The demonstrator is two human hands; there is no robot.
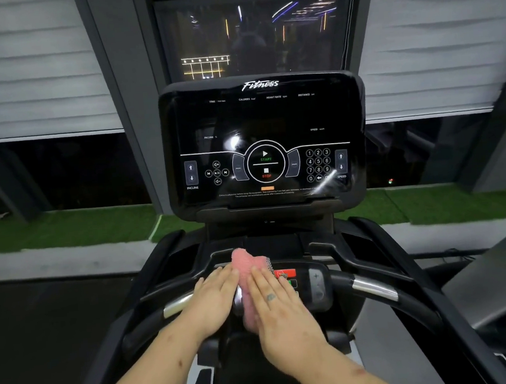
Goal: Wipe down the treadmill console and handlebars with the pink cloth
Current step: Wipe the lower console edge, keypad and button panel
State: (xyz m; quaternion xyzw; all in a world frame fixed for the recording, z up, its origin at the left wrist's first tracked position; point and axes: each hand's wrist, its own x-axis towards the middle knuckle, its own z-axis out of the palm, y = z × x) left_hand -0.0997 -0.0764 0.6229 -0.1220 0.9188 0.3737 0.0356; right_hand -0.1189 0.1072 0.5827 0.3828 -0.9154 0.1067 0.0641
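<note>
Fingers [222, 277] straight and held close together on the left hand [214, 298], laid flat against the left side of the pink cloth [248, 262]. Same on the right hand [274, 306]: fingers [261, 279] extended and side by side, pressing on the cloth's right side, nothing pinched. The cloth sits bunched between the two hands on the centre control panel [316, 286], its top poking out beyond the fingertips. Just right of it, a red button [286, 273] shows. The handlebars [179, 307] curve away on both sides, with silver grip sections. Above stands the console [262, 115], dark screen, START and STOP marked in the middle. Beyond it, green turf [67, 227] and pale blinds [33, 66].
</note>
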